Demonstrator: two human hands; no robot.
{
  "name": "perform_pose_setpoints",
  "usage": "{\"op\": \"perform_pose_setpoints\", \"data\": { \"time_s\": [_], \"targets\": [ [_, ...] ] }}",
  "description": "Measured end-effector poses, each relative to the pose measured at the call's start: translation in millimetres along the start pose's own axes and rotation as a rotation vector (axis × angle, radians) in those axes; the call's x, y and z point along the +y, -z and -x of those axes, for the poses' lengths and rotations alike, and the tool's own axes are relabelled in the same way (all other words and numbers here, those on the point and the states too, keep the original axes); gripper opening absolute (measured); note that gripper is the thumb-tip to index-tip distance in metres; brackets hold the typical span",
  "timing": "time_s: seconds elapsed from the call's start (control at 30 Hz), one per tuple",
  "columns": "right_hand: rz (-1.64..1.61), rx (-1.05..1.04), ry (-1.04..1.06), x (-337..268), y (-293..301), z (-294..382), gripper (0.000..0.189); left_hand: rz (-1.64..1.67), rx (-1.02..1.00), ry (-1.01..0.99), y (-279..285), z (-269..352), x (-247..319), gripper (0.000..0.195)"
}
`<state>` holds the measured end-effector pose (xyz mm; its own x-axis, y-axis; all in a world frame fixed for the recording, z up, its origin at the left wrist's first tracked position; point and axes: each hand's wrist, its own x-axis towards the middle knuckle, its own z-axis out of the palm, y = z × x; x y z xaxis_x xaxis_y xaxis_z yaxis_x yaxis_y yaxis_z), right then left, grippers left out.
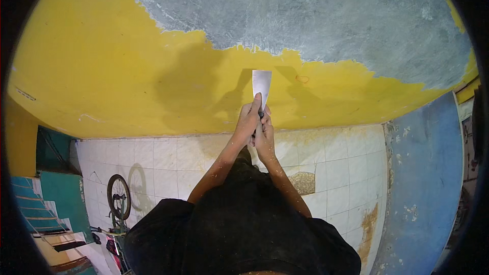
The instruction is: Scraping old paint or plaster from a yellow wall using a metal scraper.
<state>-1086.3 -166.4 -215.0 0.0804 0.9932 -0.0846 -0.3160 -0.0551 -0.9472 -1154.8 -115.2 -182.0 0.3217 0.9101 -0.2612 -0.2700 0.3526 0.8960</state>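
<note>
A paint scraper [262,83] with a flat, flared metal blade points away from me towards the wall. Around its dark handle, my left hand [247,117] is closed, one digit pressed along the base of the blade. My right hand [264,134] grips the handle too, lower down and to the right. Most of the handle is hidden by my fingers. Before me stands a yellow-painted wall [126,84], its upper part a bare grey patch [298,15] with a ragged paint edge. Whether the blade touches the wall cannot be told. Flecks cling to my forearms.
White floor tiles [164,156] lie below, with a broken patch [303,183] at right. A bicycle [119,198] stands at the left near teal steps [61,194]. A blue wall [424,175] bounds the right side. Shadows of my head and arms fall on the yellow paint.
</note>
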Motion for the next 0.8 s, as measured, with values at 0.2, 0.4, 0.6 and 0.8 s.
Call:
{"op": "perform_pose_setpoints", "data": {
  "time_s": [0.2,0.4,0.6,0.8],
  "targets": [
    [-0.026,0.053,0.166,17.5,3.0,-33.9,0.035,-0.185,0.151,-0.183,-10.0,-29.1,4.7,0.057],
    [-0.082,0.044,0.175,19.6,4.2,-60.9,0.038,-0.213,0.199,-0.249,-11.8,-51.3,14.1,0.056],
    [-0.073,0.051,0.189,21.3,4.1,-66.6,0.038,-0.221,0.213,-0.253,-8.2,-59.3,10.8,0.056],
    [-0.017,0.048,0.249,13.6,1.9,-69.3,0.034,-0.269,0.233,-0.287,-7.3,-62.5,10.4,0.056]
  ]
}}
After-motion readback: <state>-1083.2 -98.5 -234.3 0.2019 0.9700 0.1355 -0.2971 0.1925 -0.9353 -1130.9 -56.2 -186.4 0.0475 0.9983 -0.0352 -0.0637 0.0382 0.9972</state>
